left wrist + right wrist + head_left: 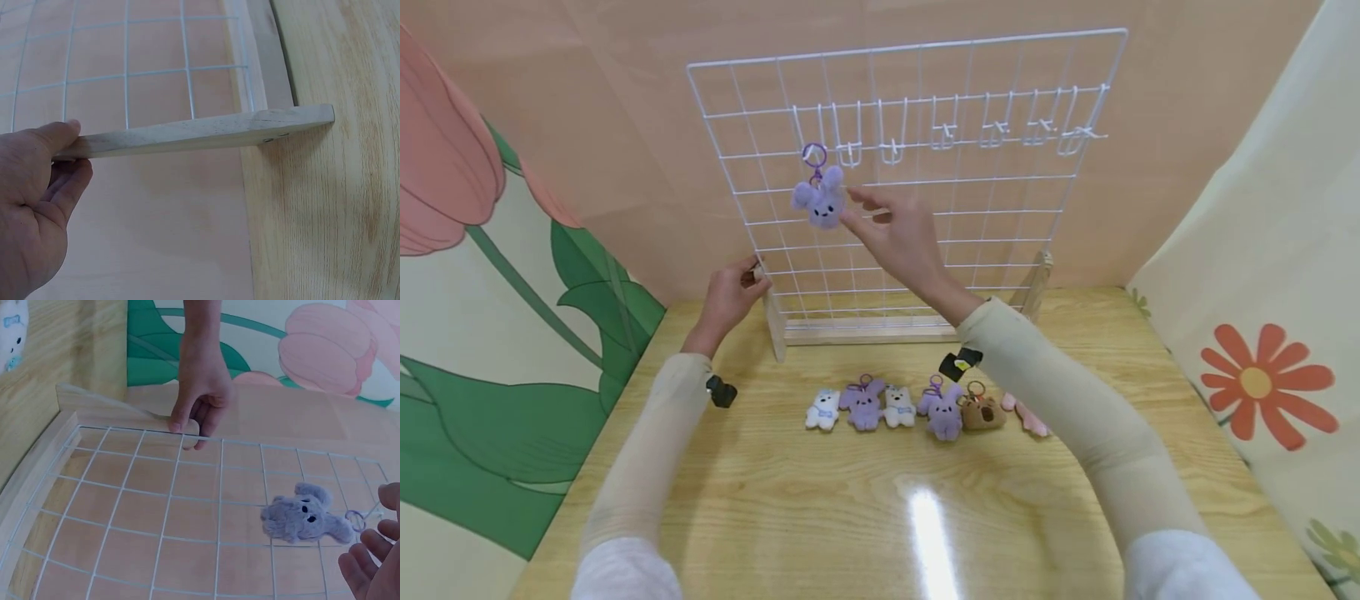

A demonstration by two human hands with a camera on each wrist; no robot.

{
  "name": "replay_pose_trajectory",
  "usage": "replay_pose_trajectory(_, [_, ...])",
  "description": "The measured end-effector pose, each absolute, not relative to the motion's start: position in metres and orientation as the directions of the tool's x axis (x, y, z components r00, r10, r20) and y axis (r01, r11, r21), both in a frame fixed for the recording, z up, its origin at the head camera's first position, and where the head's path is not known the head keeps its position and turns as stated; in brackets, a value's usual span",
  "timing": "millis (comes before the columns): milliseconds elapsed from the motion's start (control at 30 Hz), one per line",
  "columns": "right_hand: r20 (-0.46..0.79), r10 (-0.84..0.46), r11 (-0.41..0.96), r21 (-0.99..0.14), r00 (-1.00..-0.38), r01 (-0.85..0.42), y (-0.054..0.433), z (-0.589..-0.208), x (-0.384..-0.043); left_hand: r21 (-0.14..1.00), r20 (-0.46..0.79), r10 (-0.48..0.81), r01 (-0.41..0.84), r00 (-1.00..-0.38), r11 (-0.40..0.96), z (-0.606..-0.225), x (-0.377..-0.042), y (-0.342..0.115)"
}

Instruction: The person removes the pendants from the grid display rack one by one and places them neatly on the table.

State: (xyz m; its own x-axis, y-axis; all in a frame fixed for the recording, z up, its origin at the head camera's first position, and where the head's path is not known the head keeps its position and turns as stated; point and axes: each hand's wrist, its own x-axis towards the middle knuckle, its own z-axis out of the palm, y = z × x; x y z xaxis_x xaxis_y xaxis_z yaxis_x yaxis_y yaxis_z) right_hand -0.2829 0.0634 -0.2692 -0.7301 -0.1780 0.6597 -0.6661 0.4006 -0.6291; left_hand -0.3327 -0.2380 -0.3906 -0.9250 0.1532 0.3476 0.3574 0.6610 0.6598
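Observation:
A purple plush keychain with long ears hangs by its purple ring from the leftmost hook of a white wire grid rack. My right hand is just right of the plush, thumb and fingers apart. In the right wrist view, its fingers are spread near the ring, with nothing held between them. Lower left, my left hand grips the top of the rack's wooden side post between thumb and fingers.
Several white hooks line the grid to the right. On the table before the rack lie white bear plushes, purple plushes, a brown plush and a pink one, partly hidden by the right sleeve. Flower-printed cloths flank the table.

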Motion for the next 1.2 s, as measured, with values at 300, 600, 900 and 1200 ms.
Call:
replay_pose_trajectory(300, [0.594, -0.118, 0.394, -0.707, -0.796, -0.587, 0.054, -0.258, -0.296, 0.659, 0.365, 0.151, 0.369, -0.919, 0.655, -0.392, -0.335, -0.238])
replay_pose_trajectory(600, [0.598, -0.082, 0.348, -0.732, -0.797, -0.585, 0.044, -0.256, -0.311, 0.664, 0.373, 0.146, 0.373, -0.916, 0.648, -0.39, -0.334, -0.237])
replay_pose_trajectory(900, [0.604, -0.067, 0.323, -0.74, -0.794, -0.59, 0.035, -0.256, -0.316, 0.663, 0.37, 0.147, 0.372, -0.917, 0.65, -0.39, -0.333, -0.237])
replay_pose_trajectory(1200, [0.577, -0.051, 0.304, -0.769, -0.815, -0.563, 0.025, -0.255, -0.32, 0.664, 0.365, 0.146, 0.367, -0.92, 0.652, -0.389, -0.333, -0.238])
